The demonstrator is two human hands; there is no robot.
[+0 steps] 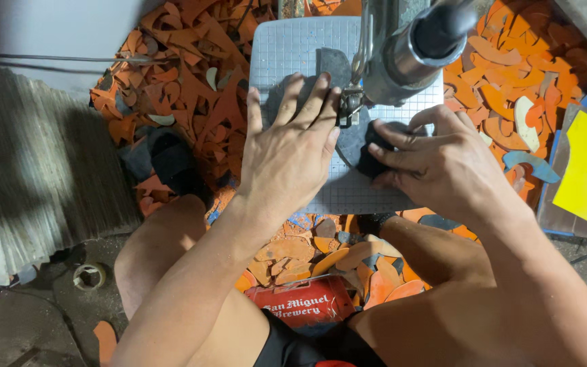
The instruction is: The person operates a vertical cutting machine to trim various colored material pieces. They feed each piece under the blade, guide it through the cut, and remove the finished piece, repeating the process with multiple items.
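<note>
Under both hands (293,153), dark sheet (338,68)

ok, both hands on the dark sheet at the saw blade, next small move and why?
Probably ease the dark sheet further into the blade. The left hand presses it flat on the gridded table, the right hand grips its edge, and the sheet lies at the blade.

Operator body, head view: both forearms are bare, with no sleeves, gloves, rings, watch or wristbands on the left hand (287,160) or the right hand (443,163). Fingernails are short. Both knees and thighs are bare. Black fabric shorts (293,350) cover the lap, with a small red patch at the lower edge
</note>
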